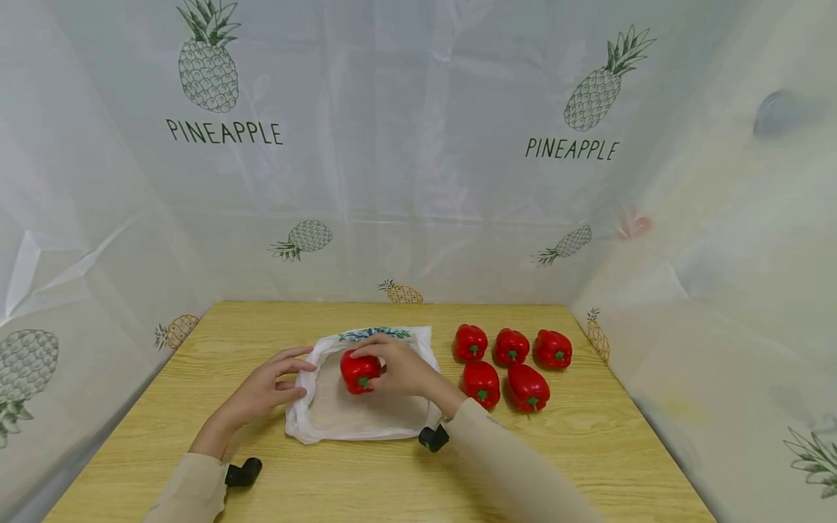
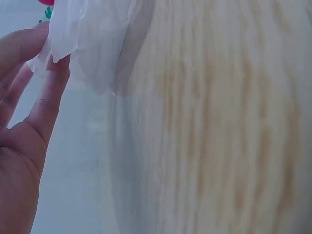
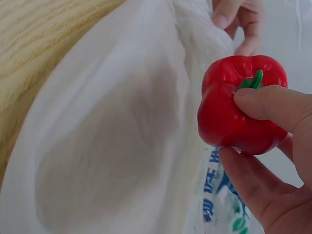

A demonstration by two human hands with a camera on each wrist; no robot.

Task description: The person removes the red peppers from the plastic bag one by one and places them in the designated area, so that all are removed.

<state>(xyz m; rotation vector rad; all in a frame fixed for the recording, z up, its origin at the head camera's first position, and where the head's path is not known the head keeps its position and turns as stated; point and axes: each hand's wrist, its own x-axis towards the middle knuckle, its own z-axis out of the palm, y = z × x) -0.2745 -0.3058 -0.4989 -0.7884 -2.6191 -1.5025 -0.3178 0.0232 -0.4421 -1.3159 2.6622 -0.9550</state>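
Note:
A white plastic bag (image 1: 304, 414) lies on the wooden table with its mouth spread wide. My right hand (image 1: 399, 369) holds a red bell pepper (image 1: 356, 372) with a green stem over the bag's opening. In the right wrist view, the thumb presses beside the stem of the pepper (image 3: 239, 117) and the fingers support the other side. At the bag's left rim, my left hand (image 1: 271, 385) grips the thin plastic; in the left wrist view part of a finger goes behind the bag (image 2: 92, 44).
Right of the bag, several red bell peppers (image 1: 511, 347) sit in two rows on the table (image 1: 588, 436). A whitish curtain (image 1: 418, 145) printed with pineapples encloses the table at the back and sides. Each wrist carries a small black device (image 1: 243, 473).

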